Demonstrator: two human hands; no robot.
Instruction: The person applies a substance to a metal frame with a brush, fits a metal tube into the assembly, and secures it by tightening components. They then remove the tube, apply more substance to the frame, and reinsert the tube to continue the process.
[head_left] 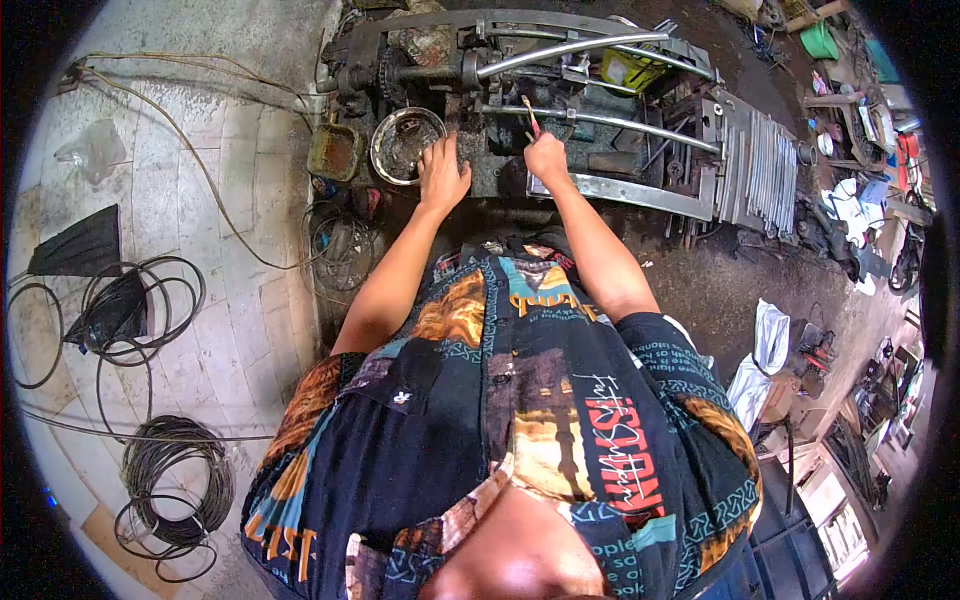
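My left hand (442,172) rests palm down on the greasy machine (500,110), its fingers spread beside a round metal bowl (405,143). My right hand (547,157) is closed around a thin red-handled tool (530,115) that points up toward a curved shiny metal tube (620,122). A second bent tube (570,50) arches over the top of the machine. My patterned shirt (500,420) fills the lower middle of the view.
A rusty square tin (334,152) sits left of the bowl. Flat metal strips (760,165) are stacked at the machine's right end. Coils of black cable (170,480) and loose wires lie on the tiled floor at left. Cluttered shelves and white rags (765,345) stand at right.
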